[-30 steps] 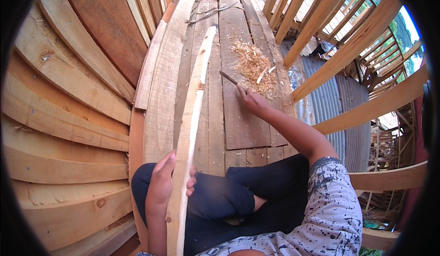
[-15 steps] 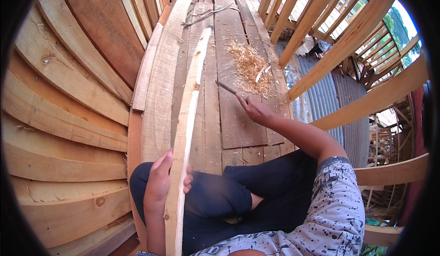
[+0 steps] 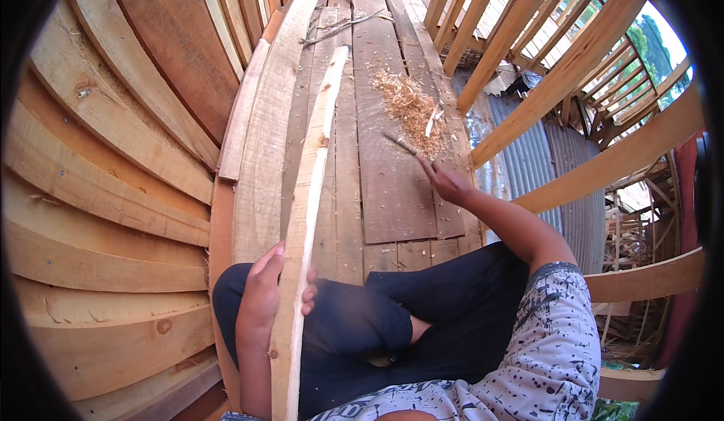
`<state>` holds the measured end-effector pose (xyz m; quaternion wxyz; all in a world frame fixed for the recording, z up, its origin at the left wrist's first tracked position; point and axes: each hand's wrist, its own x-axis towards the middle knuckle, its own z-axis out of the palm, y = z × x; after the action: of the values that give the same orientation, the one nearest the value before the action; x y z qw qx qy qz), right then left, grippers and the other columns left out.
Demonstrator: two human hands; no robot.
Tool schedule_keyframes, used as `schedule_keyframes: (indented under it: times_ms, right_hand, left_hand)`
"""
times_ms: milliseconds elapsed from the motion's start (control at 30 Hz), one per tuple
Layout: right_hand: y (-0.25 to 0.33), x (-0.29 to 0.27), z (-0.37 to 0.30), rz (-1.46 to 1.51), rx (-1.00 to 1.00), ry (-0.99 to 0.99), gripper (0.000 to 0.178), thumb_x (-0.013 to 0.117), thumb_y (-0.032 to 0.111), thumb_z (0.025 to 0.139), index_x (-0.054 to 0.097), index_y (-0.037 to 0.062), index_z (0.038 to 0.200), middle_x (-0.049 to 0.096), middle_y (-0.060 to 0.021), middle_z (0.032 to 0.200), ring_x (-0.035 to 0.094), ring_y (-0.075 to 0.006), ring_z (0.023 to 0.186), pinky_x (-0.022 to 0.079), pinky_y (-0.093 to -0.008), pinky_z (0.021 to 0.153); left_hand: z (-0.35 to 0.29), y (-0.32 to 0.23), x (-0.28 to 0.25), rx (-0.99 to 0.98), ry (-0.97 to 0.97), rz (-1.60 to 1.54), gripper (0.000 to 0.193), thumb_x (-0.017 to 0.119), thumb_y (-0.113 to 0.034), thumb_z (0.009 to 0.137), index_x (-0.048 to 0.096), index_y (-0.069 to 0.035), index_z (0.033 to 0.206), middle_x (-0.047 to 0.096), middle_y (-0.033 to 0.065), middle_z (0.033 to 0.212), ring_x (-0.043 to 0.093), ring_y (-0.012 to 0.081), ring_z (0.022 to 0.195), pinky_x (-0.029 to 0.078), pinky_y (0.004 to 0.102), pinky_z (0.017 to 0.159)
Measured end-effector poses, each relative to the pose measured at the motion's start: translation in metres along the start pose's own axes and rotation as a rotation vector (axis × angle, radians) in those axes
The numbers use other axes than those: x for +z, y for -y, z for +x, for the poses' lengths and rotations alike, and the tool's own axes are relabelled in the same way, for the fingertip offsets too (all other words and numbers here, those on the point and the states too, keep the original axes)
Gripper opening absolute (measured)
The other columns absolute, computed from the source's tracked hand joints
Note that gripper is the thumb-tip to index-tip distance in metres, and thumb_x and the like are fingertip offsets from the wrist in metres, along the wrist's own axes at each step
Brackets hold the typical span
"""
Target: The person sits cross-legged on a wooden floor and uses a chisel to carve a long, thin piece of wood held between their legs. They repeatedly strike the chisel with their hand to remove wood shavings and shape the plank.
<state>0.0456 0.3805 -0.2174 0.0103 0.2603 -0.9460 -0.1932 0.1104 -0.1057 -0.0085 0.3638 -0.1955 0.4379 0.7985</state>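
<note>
Gripping strip [image 3: 309,195], left hand [image 3: 264,300]; right hand [image 3: 446,182] outstretched

Left hand [image 3: 265,294] gripping long wooden strip [image 3: 311,195], right hand [image 3: 446,182] holding thin tool [image 3: 400,144] near shavings [image 3: 411,108]

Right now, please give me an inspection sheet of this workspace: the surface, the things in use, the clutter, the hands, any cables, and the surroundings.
Surface: weathered grey wooden plank floor, boards running away from the person.
Job's things: long pale curved wooden strip, lying lengthwise over the lap and the planks; thin dark metal tool.
Clutter: pile of pale wood shavings on the planks; thin twigs farther off.
Hands: left hand has its grip around the strip's near end; right hand holds the tool, its tip at the shavings.
Cables: nothing seen.
Surroundings: curved brown wooden hull boards on the left; bare wooden frame ribs and corrugated metal sheets on the right.
</note>
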Motion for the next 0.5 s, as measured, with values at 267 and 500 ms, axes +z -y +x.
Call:
schedule_keyframes:
  times_ms: [267,500]
  right_hand:
    - [-0.008,0.005,-0.016,0.338,-0.019,-0.021,0.076,0.045,0.000,0.090,0.013,0.0065,0.159,0.053,-0.0228,0.105,0.062,-0.0346,0.070,0.051,-0.0431,0.063]
    - [-0.012,-0.006,-0.008,0.382,0.221,0.141,0.076,0.043,-0.001,0.091,0.011,0.0071,0.159,0.053,-0.0211,0.101,0.065,-0.0360,0.073,0.053,-0.0451,0.063]
  left_hand:
    - [-0.003,0.001,0.004,0.018,-0.016,0.025,0.033,0.037,-0.031,0.107,0.050,-0.004,0.121,0.056,0.0130,0.080,0.053,0.0180,0.056,0.045,0.0292,0.044]
    - [-0.002,0.003,-0.001,0.018,-0.033,0.003,0.031,0.040,-0.031,0.107,0.051,-0.004,0.118,0.058,0.0137,0.080,0.055,0.0198,0.056,0.047,0.0314,0.044]
